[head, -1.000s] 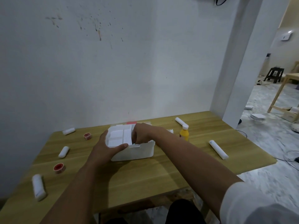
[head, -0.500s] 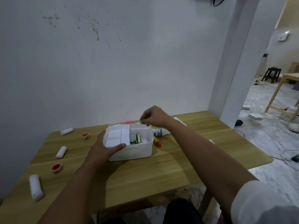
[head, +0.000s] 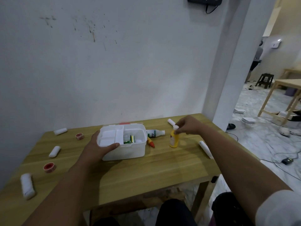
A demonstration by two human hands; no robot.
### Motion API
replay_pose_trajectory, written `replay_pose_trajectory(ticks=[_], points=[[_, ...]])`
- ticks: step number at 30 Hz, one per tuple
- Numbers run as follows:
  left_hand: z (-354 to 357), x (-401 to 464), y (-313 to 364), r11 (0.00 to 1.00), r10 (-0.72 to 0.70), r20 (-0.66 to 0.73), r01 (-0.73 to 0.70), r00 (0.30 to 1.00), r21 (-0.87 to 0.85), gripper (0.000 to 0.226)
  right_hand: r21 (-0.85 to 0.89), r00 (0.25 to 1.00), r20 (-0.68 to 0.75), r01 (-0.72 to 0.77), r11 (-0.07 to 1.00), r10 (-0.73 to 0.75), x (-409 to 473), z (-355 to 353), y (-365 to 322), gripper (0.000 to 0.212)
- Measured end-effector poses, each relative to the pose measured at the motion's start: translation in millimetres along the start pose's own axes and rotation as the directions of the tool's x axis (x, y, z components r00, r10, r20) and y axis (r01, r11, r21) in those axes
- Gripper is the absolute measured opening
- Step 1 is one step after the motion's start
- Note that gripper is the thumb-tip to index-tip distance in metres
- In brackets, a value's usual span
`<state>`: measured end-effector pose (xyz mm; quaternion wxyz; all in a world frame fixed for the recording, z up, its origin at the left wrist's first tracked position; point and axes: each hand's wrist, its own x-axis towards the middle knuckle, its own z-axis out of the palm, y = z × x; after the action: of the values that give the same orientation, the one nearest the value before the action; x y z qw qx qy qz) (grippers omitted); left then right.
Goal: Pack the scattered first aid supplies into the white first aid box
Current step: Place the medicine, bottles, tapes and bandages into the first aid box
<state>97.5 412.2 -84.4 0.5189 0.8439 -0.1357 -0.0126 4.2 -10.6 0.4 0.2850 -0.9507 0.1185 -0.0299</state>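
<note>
The white first aid box (head: 127, 151) stands open in the middle of the wooden table (head: 146, 173), with a green packet (head: 129, 139) inside. My left hand (head: 99, 146) grips the box's left front corner. My right hand (head: 189, 126) pinches the white cap of an upright yellow bottle (head: 174, 139) to the right of the box. A white bottle (head: 155, 133) and an orange-tipped tube (head: 150, 142) lie just right of the box. White bandage rolls (head: 54, 151) and red tape rolls (head: 48, 167) are scattered on the left.
More white rolls lie at the far left (head: 27, 185), back left (head: 60, 131), back right (head: 171, 122) and right (head: 206, 149). A second red roll (head: 79, 136) sits back left. The wall runs behind the table; cables cover the floor on the right.
My right hand has left the box, swung right and closed on the yellow bottle's cap. My left hand stays on the box.
</note>
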Motion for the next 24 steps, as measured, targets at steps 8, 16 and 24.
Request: replay_pose_trajectory(ticks=[8,16,24], points=[[-1.2,-1.0,0.9,1.0,-0.016,-0.011,0.016,1.0,-0.001,0.125,0.189,0.994,-0.106,0.001,0.982,0.019,-11.9,19.5,20.6,0.046],[-2.1,-2.8,3.0,1.0,-0.028,-0.006,0.028,1.0,0.002,0.124,0.281,0.987,-0.16,0.026,0.959,0.02,-6.0,27.9,13.4,0.031],[-1.8,-4.1,5.3,0.999,-0.026,-0.009,0.026,1.0,0.019,0.125,0.527,0.96,-0.268,0.218,0.822,-0.082,10.8,20.8,-56.7,0.023]])
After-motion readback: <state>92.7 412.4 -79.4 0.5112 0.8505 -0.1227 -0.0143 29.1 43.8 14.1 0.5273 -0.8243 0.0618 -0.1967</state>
